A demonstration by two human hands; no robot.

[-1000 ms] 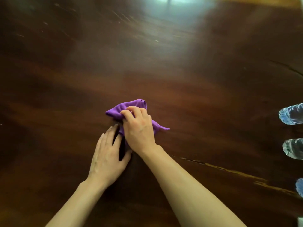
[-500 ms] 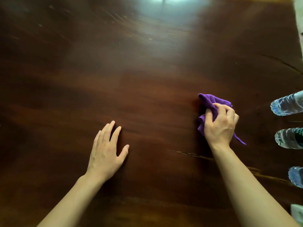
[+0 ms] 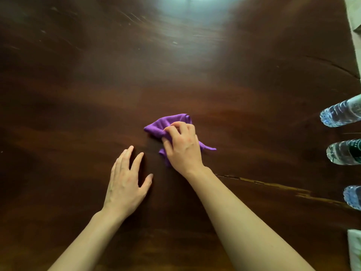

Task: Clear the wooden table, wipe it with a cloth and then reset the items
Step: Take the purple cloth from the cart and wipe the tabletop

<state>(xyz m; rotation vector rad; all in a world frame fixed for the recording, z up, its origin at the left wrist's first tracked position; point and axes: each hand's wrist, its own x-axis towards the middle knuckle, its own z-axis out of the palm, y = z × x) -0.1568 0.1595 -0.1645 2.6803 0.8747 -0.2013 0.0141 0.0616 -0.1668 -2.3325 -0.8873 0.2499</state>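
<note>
A dark wooden table [image 3: 78, 94] fills the view. My right hand [image 3: 182, 148] presses a bunched purple cloth [image 3: 166, 124] onto the table near its middle, fingers curled over the cloth. A tail of the cloth sticks out to the right of the hand. My left hand [image 3: 127, 182] lies flat on the wood just left of and below the right hand, fingers spread, holding nothing.
Three clear plastic water bottles stand along the right edge: one [image 3: 340, 114], a second [image 3: 344, 152] and a third [image 3: 353, 196]. A white object [image 3: 354, 249] shows at the lower right corner. A long crack [image 3: 273, 185] runs across the wood.
My right hand swept the purple cloth out to the right near the bottles, then back left to the middle. My left hand stayed flat in place.
</note>
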